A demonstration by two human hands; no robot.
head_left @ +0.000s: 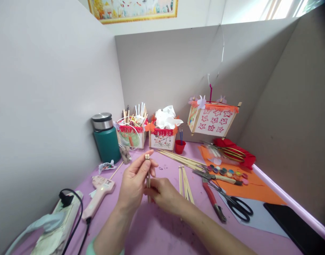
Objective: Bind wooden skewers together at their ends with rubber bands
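Observation:
A small upright bundle of wooden sticks (147, 157) stands between my two hands, with a thin dark band around its top end. My left hand (134, 179) pinches the bundle near the top, thumb in front and fingers behind. Lower down, my right hand (164, 194) is closed on the same sticks. Just right of my hands, more thin sticks (185, 184) lie on the purple table (152, 233), some joined at the top by a dark band. A small dark loop (160, 168) lies behind my right hand.
To the left are a pink glue gun (100, 194), a power strip (53, 226) and a green bottle (106, 141). Pliers (211, 198), scissors (233, 203), paints (227, 171) and a phone (295, 226) lie right. Decorated boxes (162, 140) stand behind; a lantern (214, 120) hangs above.

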